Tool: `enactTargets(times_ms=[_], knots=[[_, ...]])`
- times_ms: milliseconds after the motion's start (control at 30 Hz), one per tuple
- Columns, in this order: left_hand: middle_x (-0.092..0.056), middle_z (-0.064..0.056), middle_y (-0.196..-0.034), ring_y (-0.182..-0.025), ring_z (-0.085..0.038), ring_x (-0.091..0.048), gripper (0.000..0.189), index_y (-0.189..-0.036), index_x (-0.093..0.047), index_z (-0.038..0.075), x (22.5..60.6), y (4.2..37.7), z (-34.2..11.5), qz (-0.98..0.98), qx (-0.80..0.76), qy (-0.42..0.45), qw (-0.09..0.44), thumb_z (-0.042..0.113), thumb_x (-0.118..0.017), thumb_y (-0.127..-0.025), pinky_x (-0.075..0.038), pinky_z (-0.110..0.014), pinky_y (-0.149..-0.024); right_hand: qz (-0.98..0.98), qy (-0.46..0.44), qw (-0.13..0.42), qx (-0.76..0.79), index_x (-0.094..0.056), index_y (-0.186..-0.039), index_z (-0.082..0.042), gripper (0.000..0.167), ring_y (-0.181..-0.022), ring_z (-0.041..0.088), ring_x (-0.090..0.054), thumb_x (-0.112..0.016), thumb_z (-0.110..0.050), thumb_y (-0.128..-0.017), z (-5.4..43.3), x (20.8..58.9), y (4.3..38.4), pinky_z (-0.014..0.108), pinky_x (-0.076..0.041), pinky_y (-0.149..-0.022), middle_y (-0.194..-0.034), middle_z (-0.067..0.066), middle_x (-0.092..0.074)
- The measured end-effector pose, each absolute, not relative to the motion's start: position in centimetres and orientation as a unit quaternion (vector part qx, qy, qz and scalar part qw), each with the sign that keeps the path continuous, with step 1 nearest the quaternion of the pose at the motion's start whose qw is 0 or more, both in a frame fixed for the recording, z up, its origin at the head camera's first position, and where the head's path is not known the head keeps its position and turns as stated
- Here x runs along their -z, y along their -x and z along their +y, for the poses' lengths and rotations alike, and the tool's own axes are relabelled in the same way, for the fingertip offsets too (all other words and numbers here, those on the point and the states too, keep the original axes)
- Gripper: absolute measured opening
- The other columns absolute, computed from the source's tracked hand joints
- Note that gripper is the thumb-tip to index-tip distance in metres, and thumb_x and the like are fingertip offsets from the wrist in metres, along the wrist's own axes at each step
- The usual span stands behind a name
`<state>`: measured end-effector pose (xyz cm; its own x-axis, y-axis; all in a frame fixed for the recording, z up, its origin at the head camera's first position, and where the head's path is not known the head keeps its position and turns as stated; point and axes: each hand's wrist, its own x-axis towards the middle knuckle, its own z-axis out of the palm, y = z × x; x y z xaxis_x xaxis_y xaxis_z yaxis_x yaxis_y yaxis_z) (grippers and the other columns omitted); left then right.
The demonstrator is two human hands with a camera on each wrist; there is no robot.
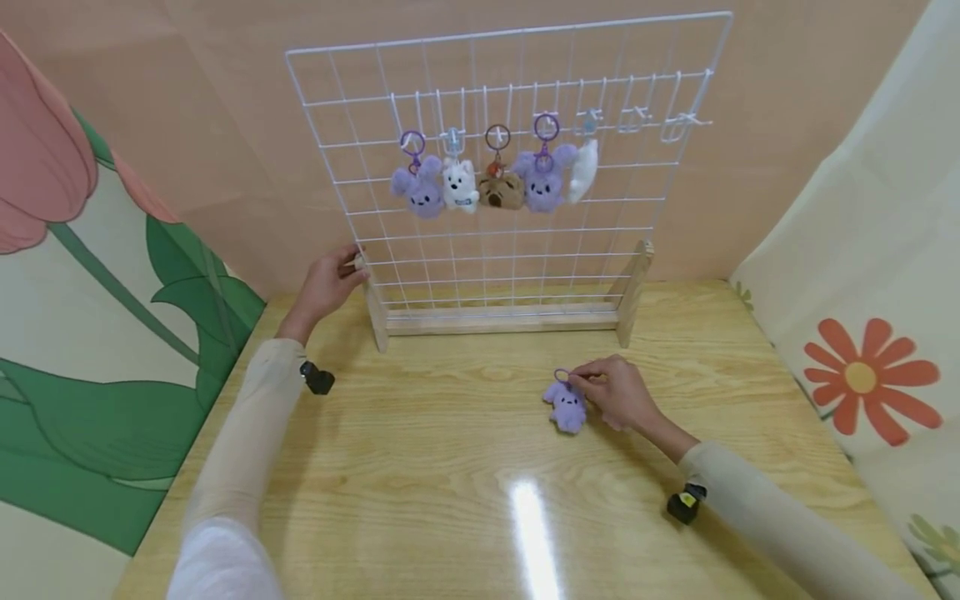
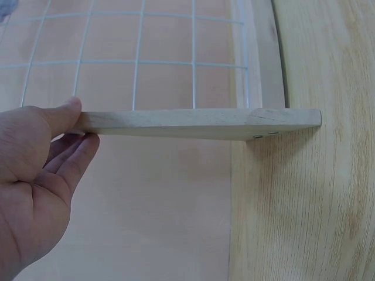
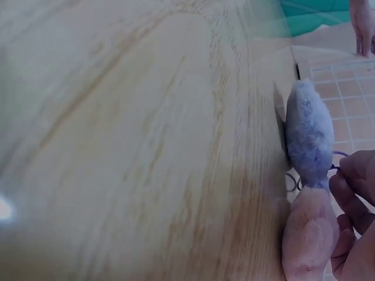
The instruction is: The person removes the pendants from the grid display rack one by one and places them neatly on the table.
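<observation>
My left hand (image 1: 330,283) grips the upper end of the wooden side leg (image 2: 193,120) of a stand, thumb on one side and fingers on the other. Low over the tabletop, my right hand (image 1: 618,392) pinches the clasp end of a purple plush keychain (image 1: 567,408), close to its ring (image 1: 562,376). The plush has a small stitched face, turned up in the head view. Right beside it in the right wrist view is a fuzzy pink plush piece (image 3: 307,234), mostly hidden under my hand in the head view.
A white wire grid (image 1: 480,242) stands in the wooden base (image 1: 502,321) at the back. Plush keychains hang from its hooks: purple ones (image 1: 422,193), a white dog (image 1: 460,185), a brown bear (image 1: 501,191) and a white one (image 1: 583,171). Bare hooks (image 1: 678,125) are at the right.
</observation>
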<state>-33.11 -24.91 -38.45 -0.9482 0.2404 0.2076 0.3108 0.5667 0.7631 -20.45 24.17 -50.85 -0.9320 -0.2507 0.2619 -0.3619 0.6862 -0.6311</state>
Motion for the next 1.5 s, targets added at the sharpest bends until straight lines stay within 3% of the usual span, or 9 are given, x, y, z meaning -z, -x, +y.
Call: enactTargets(times_ms=[167, 667, 767, 900, 1033, 1200, 1500], knots=[[-0.045, -0.03, -0.152, -0.135, -0.044, -0.051, 0.053, -0.152, -0.041, -0.007, 38.4, 33.1, -24.7, -0.884, 0.437, 0.163, 0.041, 0.009, -0.06, -0.104, -0.05, -0.05, -0.11, -0.911, -0.181, 0.076, -0.364, -0.084, -0.094, -0.013, 0.008, -0.076, 0.007, -0.07, -0.079, -0.019, -0.092, 24.1, 51.1, 20.6, 0.024, -0.059, -0.068, -0.092, 0.0, -0.079], [-0.045, -0.031, -0.151, -0.136, -0.045, -0.05, 0.054, -0.152, -0.04, -0.007, 38.4, 33.3, -24.8, -0.886, 0.433, 0.163, 0.04, 0.01, -0.059, -0.105, -0.049, -0.052, -0.11, -0.91, -0.193, 0.058, -0.362, -0.083, -0.096, -0.009, 0.008, -0.059, 0.005, -0.06, -0.079, -0.015, -0.092, 23.7, 50.1, 20.9, 0.02, -0.048, -0.05, -0.091, 0.004, -0.079], [-0.045, -0.032, -0.151, -0.135, -0.046, -0.05, 0.054, -0.153, -0.04, -0.007, 38.4, 33.2, -24.9, -0.885, 0.434, 0.165, 0.04, 0.011, -0.059, -0.105, -0.048, -0.053, -0.111, -0.913, -0.182, 0.063, -0.36, -0.083, -0.097, -0.011, 0.01, -0.064, 0.008, -0.059, -0.078, -0.019, -0.093, 23.7, 49.1, 21.1, 0.023, -0.047, -0.055, -0.092, 0.002, -0.079], [-0.046, -0.031, -0.15, -0.135, -0.045, -0.051, 0.054, -0.152, -0.04, -0.006, 38.6, 33.3, -24.9, -0.886, 0.433, 0.164, 0.041, 0.011, -0.059, -0.105, -0.049, -0.052, -0.11, -0.91, -0.182, 0.087, -0.361, -0.082, -0.099, -0.014, 0.012, -0.076, 0.012, -0.065, -0.077, -0.024, -0.094, 23.6, 47.3, 21.2, 0.026, -0.049, -0.056, -0.093, 0.0, -0.078], [-0.047, -0.03, -0.15, -0.136, -0.044, -0.051, 0.053, -0.152, -0.041, -0.005, 38.7, 33.2, -25.0, -0.885, 0.435, 0.161, 0.04, 0.011, -0.059, -0.105, -0.05, -0.051, -0.109, -0.897, -0.202, 0.127, -0.372, -0.081, -0.099, -0.01, 0.013, -0.073, 0.014, -0.067, -0.077, -0.022, -0.094, 23.3, 45.4, 21.3, 0.024, -0.049, -0.047, -0.091, 0.003, -0.078], [-0.046, -0.03, -0.151, -0.136, -0.043, -0.051, 0.053, -0.153, -0.041, -0.004, 38.6, 33.1, -25.0, -0.885, 0.438, 0.157, 0.038, 0.011, -0.059, -0.105, -0.05, -0.051, -0.109, -0.885, -0.211, 0.175, -0.377, -0.08, -0.1, -0.007, 0.015, -0.067, 0.015, -0.069, -0.077, -0.02, -0.094, 22.9, 42.8, 21.5, 0.017, -0.055, -0.056, -0.088, 0.005, -0.078], [-0.047, -0.031, -0.15, -0.135, -0.044, -0.052, 0.052, -0.151, -0.043, -0.006, 38.6, 33.3, -25.0, -0.883, 0.439, 0.158, 0.045, 0.009, -0.06, -0.104, -0.05, -0.051, -0.109, -0.87, -0.178, 0.244, -0.39, -0.08, -0.107, -0.006, 0.022, -0.069, 0.016, -0.07, -0.075, -0.024, -0.096, 22.5, 38.2, 21.7, 0.006, -0.051, -0.062, -0.091, 0.008, -0.078]])
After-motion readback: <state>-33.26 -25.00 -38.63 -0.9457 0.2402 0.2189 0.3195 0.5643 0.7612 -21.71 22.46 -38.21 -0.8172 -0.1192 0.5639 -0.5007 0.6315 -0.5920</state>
